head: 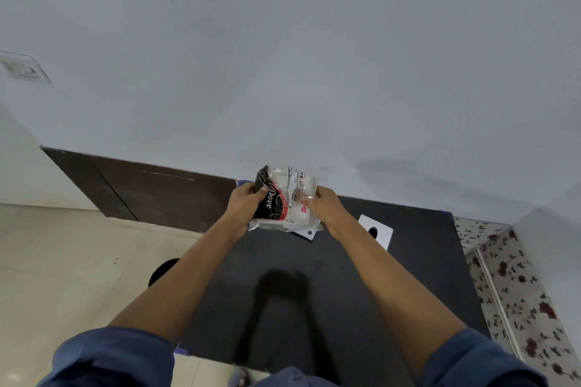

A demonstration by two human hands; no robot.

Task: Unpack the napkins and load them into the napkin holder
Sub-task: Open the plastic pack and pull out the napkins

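Grip: both hands closed on one packet of napkins (287,198), held up over the far end of the black counter (408,276). Left hand (243,203) pinches the dark printed side, thumb on the front face; right hand (325,206) pinches the clear side, fingers wrapped behind.

Handling, judged: light, soft stack inside thin crinkly film. Film looks slick and glossy; a pinch on the loose edges should hold better than a flat press. The napkins will crush or crease if squeezed hard. Best place to open is probably a seam or loose flap at top or bottom, pulled apart between the hands.

Beyond the packet: a white sheet-like piece with a dark hole (375,231) lies on the counter just right of the hands; another white corner with a small dot (308,233) shows below the packet.

Unclear: whether either white piece is the napkin holder; whether the film is already torn; small print unreadable. Fingertips of both hands hidden behind the packet.
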